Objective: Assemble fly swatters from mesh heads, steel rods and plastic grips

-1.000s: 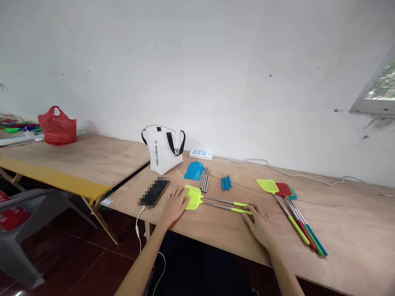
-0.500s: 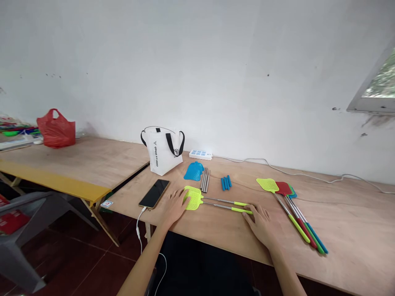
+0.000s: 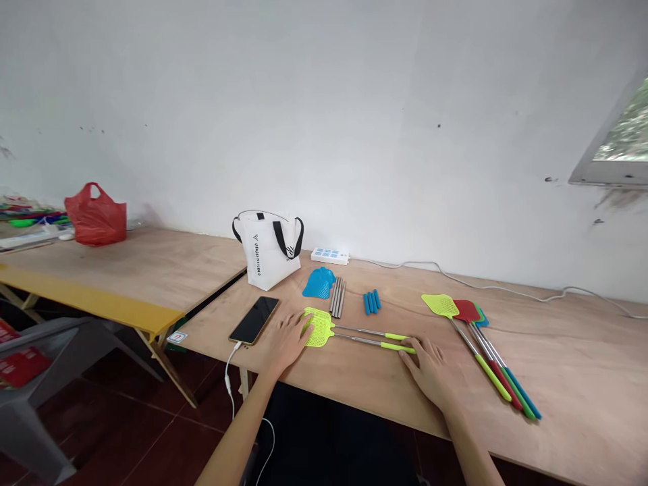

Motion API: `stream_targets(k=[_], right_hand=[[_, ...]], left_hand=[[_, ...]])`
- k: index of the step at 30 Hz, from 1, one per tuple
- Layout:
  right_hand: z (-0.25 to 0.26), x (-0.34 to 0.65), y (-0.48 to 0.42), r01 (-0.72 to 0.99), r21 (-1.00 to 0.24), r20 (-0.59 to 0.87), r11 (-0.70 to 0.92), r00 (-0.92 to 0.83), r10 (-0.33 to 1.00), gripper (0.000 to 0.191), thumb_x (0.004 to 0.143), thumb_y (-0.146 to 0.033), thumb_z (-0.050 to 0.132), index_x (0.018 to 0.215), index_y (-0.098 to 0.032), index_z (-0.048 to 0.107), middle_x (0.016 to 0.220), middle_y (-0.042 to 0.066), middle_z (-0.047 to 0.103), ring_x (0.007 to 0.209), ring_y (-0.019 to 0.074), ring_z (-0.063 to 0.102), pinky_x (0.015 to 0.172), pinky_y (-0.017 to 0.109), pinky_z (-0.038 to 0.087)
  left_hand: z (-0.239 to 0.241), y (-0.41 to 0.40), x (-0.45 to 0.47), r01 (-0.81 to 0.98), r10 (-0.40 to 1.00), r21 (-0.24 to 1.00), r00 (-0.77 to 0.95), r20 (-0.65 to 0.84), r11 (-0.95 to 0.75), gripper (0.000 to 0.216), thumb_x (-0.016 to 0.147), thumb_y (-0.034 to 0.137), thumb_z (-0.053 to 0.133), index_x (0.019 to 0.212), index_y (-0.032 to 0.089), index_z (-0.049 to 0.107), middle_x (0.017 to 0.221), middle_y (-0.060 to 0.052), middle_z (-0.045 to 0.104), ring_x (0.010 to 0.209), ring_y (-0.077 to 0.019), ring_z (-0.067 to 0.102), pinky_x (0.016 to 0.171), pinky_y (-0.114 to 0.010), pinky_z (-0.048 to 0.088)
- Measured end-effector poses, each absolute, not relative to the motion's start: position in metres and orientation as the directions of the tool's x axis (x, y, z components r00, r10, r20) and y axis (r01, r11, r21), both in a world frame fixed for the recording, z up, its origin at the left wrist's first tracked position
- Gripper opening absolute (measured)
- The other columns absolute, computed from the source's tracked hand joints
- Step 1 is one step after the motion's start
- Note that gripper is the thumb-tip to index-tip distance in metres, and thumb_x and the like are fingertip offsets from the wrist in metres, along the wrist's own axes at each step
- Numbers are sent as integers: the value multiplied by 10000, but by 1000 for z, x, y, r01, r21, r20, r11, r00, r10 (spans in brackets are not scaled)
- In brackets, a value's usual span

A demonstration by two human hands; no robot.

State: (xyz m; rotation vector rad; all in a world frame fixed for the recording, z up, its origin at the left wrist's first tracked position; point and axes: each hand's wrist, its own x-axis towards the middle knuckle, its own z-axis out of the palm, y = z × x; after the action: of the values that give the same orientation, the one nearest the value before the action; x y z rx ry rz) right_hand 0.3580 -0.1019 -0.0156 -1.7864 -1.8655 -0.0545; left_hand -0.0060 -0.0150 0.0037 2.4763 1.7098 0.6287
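Two yellow-green fly swatters (image 3: pixel 320 329) lie side by side on the wooden table, handles pointing right. My left hand (image 3: pixel 289 341) rests with outstretched fingers on the left edge of their overlapping mesh heads. At the other end, my right hand (image 3: pixel 428 364) lies on the table, its fingers loosely spread and touching the ends of the yellow-green handles (image 3: pixel 397 347). Behind the swatters are blue swatter heads (image 3: pixel 318 283), several metal rods (image 3: pixel 337 298) and several short blue handle grips (image 3: pixel 371 302). To the right, several whole swatters in yellow-green, red, green and blue (image 3: pixel 489 364) lie slanted together.
A phone (image 3: pixel 254 320) on a white cable (image 3: pixel 227 381) lies left of my left hand. Behind it stands a white bag (image 3: pixel 271 256), with a power strip (image 3: pixel 329 255) by the wall. A second table (image 3: pixel 167 260) at left bears a red plastic bag (image 3: pixel 98 219).
The view has shifted very slightly. Both hands and the swatters stay where they were on the table.
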Motion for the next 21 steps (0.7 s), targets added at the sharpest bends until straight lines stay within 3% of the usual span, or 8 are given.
stream_targets(k=[10,21], right_hand=[[-23,361,-97,909,-402,426,111,78,901,290,968,-434,402,1103,-244,575,1104,86,676,1099,285,620,985,466,456],[-14,356,-102,892,-420,394,168,13,919,273,967,-424,432,1115,-276,608,1126,68,667,1113,270,609,1007,460,444]], left_hand=[[7,-18,-5,884,920,327,230,316,-333,445,1056,430,321,1412,264,530,1344,-94,613,1267,-305,539,1069,-488,382],[5,-17,-5,879,912,309,267,310,-363,391,1029,324,349,1338,282,586,1437,-73,567,1327,-281,501,1107,-489,359]])
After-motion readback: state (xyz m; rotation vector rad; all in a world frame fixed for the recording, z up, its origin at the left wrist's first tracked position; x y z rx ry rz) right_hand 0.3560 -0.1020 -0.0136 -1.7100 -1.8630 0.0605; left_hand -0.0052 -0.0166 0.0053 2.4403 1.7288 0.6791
